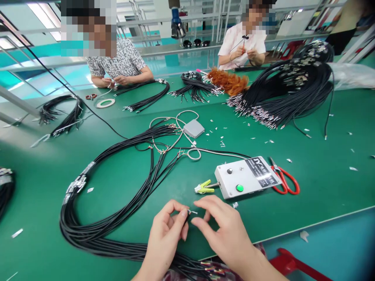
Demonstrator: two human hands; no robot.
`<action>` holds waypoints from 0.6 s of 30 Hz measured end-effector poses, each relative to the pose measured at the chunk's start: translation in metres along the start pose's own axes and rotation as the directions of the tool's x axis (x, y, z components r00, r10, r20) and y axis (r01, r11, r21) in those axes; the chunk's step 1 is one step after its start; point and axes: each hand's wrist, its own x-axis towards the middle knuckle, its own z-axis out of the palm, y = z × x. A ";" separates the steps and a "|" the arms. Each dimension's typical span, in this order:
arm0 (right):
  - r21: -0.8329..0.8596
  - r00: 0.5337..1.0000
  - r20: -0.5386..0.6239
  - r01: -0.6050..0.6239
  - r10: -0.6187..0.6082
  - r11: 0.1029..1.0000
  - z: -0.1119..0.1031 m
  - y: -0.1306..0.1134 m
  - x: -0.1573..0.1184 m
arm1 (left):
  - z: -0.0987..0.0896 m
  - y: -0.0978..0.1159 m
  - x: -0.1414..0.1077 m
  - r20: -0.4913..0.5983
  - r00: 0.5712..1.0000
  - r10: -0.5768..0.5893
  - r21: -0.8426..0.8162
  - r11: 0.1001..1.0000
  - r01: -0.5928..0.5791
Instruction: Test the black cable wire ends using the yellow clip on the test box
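My left hand [168, 226] pinches the end of a black cable [186, 219], whose pale stripped wires [192, 212] stick out to the right. Just right of those wires, my right hand [224, 224] has thumb and forefinger spread, with a gap between them. A looped bundle of black cables [117, 249] passes under my left wrist, its coloured wire ends [213, 269] near the table edge. Beyond my hands lies a grey box [234, 177] with a green button and a yellow-green clip-like tip [205, 187].
Red-handled scissors [285, 181] lie against the box's right side. A small grey plate [193, 128] with a cord sits further back. Large black cable bundles [281, 86] fill the back right. Two people work across the green table [307, 164]; white scraps are scattered about.
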 end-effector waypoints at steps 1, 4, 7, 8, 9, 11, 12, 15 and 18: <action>-0.083 0.995 -0.004 0.094 -0.095 0.992 0.000 -0.002 0.002 | 0.000 0.000 0.000 0.003 1.000 0.007 0.008 1.000 -0.007; -0.240 0.957 0.059 0.290 -0.284 0.926 -0.002 -0.004 0.010 | 0.002 0.002 -0.001 0.010 1.000 0.016 0.050 0.999 -0.016; -0.293 0.923 0.138 0.386 -0.360 0.875 -0.011 0.001 0.012 | 0.003 0.004 -0.003 0.015 0.999 0.030 0.072 0.997 -0.031; -0.316 0.914 0.145 0.405 -0.378 0.858 -0.015 0.004 0.012 | 0.003 0.004 -0.003 0.013 0.999 0.040 0.075 0.996 -0.041; -0.343 0.911 0.135 0.412 -0.390 0.844 -0.020 0.007 0.011 | 0.004 0.004 -0.002 0.007 0.999 0.050 0.079 0.996 -0.051; -0.397 0.914 0.080 0.394 -0.397 0.829 -0.030 0.012 0.010 | 0.003 0.003 0.000 -0.011 0.998 0.059 0.092 0.994 -0.057; -0.421 0.917 0.040 0.375 -0.396 0.826 -0.034 0.015 0.011 | 0.003 0.003 0.002 -0.020 0.998 0.060 0.102 0.993 -0.058; -0.522 0.924 -0.032 0.309 -0.380 0.795 -0.041 0.020 0.022 | 0.003 -0.001 0.010 -0.018 0.997 0.072 0.138 0.988 -0.069; -0.648 0.939 0.076 0.301 -0.334 0.700 -0.042 0.023 0.040 | 0.003 -0.003 0.020 -0.010 0.993 0.116 0.196 0.974 -0.112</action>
